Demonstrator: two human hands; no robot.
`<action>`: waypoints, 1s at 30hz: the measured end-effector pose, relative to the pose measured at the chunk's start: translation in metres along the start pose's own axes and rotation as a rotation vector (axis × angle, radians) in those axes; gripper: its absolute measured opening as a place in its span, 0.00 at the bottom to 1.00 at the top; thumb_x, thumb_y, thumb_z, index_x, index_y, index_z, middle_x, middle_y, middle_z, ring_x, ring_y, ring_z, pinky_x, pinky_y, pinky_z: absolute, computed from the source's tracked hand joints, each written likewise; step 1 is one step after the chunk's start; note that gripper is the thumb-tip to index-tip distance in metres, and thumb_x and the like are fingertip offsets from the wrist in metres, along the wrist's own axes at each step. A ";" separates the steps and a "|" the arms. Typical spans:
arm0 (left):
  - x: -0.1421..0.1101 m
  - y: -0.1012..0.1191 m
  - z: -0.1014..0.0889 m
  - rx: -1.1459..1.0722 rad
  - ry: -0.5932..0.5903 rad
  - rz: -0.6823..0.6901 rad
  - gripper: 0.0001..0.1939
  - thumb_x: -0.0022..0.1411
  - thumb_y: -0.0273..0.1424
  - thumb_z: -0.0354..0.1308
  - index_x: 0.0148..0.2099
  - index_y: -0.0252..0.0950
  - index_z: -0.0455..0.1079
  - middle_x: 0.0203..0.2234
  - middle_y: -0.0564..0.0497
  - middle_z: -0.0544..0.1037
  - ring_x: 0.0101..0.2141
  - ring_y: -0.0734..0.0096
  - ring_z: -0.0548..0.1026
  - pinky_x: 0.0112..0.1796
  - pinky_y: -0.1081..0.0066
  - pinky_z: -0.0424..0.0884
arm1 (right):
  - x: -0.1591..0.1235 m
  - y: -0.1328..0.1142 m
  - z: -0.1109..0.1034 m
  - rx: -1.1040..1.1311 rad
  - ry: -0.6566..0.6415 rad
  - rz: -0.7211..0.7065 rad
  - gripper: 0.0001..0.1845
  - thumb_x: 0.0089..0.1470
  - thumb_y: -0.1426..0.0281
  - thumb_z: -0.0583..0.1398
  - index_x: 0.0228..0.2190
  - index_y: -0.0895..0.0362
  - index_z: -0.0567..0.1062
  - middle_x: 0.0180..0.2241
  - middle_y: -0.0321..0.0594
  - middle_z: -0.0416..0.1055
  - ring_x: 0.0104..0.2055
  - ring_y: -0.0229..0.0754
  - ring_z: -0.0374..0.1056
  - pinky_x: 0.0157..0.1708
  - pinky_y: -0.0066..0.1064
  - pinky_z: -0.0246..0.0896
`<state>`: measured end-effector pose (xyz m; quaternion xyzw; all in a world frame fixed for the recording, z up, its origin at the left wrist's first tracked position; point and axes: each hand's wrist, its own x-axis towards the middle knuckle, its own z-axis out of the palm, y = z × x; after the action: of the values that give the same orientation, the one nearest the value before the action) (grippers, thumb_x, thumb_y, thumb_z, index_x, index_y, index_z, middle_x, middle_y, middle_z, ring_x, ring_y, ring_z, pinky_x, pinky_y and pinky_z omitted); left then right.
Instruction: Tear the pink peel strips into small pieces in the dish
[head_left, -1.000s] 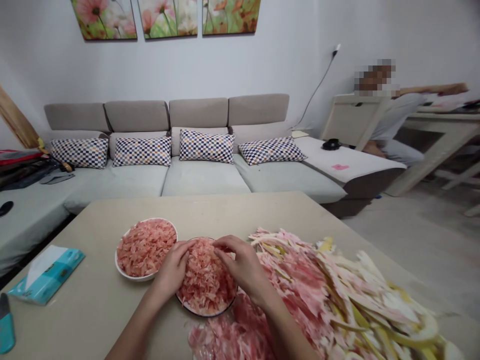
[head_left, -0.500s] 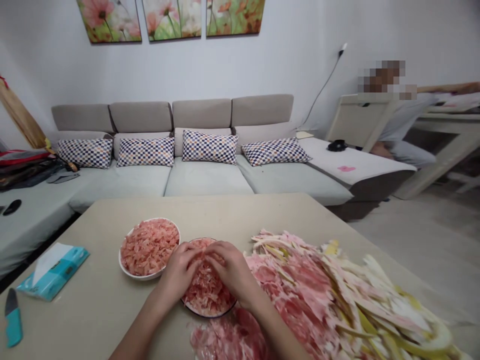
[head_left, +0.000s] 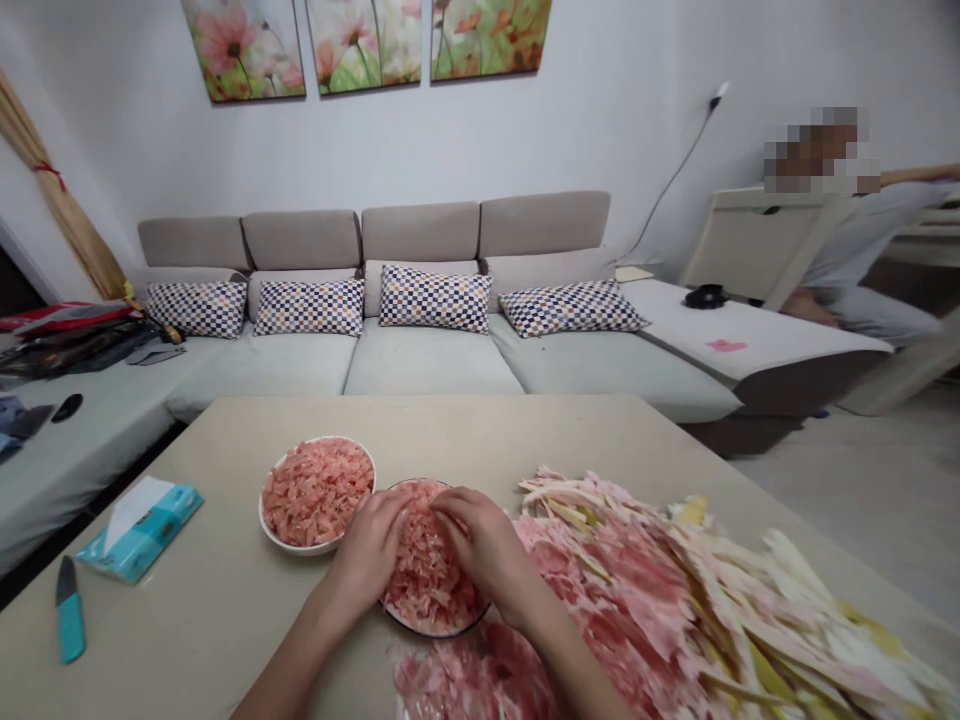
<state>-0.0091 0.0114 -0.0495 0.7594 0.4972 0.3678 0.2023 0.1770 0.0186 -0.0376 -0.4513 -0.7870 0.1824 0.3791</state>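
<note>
Both hands sit over a dark-rimmed plate (head_left: 439,634) heaped with pink shredded fruit peel (head_left: 429,590). My left hand (head_left: 367,552) and my right hand (head_left: 480,545) have their fingers curled into the heap, close together. To the left, a white bowl (head_left: 261,515) holds similar pink shreds (head_left: 317,492), just beside my left hand. Right of the plate lies a large pile of long pink-and-yellow peel strips (head_left: 645,590), next to my right wrist. Looser pink pieces (head_left: 472,675) lie in front of the plate.
A beige table (head_left: 225,470) carries everything, with a teal-handled knife (head_left: 70,625) and a tissue pack (head_left: 139,530) at its left. Beyond it stands a long grey sofa (head_left: 427,370). A seated person (head_left: 862,250) is far right, away from the table.
The whole view has shifted, with the table moving right and the knife showing more fully. My hands have drawn closer together over the plate, still in the shreds.
</note>
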 end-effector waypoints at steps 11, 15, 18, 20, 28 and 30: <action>-0.023 -0.013 -0.046 -0.090 -0.008 -0.128 0.13 0.62 0.31 0.53 0.45 0.42 0.76 0.43 0.47 0.80 0.45 0.60 0.75 0.48 0.62 0.68 | 0.002 0.000 0.001 -0.012 0.000 0.001 0.11 0.55 0.78 0.55 0.34 0.56 0.77 0.39 0.44 0.72 0.41 0.43 0.70 0.43 0.34 0.64; -0.044 -0.023 -0.061 -0.023 0.090 -0.178 0.10 0.62 0.33 0.53 0.39 0.41 0.77 0.37 0.48 0.81 0.41 0.61 0.76 0.44 0.65 0.69 | 0.002 0.005 0.000 -0.064 -0.053 -0.009 0.11 0.54 0.77 0.55 0.33 0.57 0.77 0.37 0.44 0.74 0.41 0.45 0.69 0.44 0.37 0.64; -0.055 -0.041 -0.079 0.100 0.218 -0.271 0.10 0.60 0.34 0.54 0.37 0.40 0.76 0.36 0.47 0.80 0.39 0.60 0.76 0.42 0.65 0.70 | 0.003 0.008 -0.002 -0.050 -0.008 -0.014 0.12 0.55 0.76 0.54 0.35 0.56 0.77 0.38 0.44 0.76 0.42 0.46 0.70 0.45 0.39 0.63; -0.059 -0.053 -0.089 0.214 0.263 -0.304 0.09 0.59 0.34 0.54 0.36 0.39 0.75 0.35 0.47 0.78 0.37 0.60 0.75 0.40 0.64 0.70 | 0.003 0.008 -0.004 -0.032 0.053 -0.021 0.13 0.55 0.75 0.54 0.36 0.55 0.78 0.38 0.44 0.77 0.42 0.46 0.70 0.45 0.40 0.63; -0.058 -0.058 -0.091 0.543 0.178 -0.314 0.06 0.60 0.29 0.51 0.37 0.38 0.70 0.35 0.47 0.73 0.37 0.61 0.73 0.37 0.67 0.68 | 0.003 -0.001 -0.008 0.016 0.107 -0.054 0.12 0.56 0.73 0.54 0.35 0.55 0.78 0.37 0.44 0.77 0.42 0.46 0.70 0.44 0.40 0.64; -0.057 -0.052 -0.091 0.616 0.159 -0.348 0.05 0.60 0.29 0.51 0.36 0.38 0.69 0.35 0.47 0.73 0.37 0.61 0.73 0.37 0.68 0.67 | 0.003 -0.001 -0.008 0.018 0.107 -0.058 0.11 0.56 0.73 0.54 0.35 0.55 0.78 0.37 0.44 0.76 0.42 0.46 0.70 0.44 0.40 0.64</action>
<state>-0.1227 -0.0231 -0.0457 0.6577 0.7207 0.2185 -0.0154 0.1816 0.0198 -0.0309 -0.4340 -0.7766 0.1542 0.4299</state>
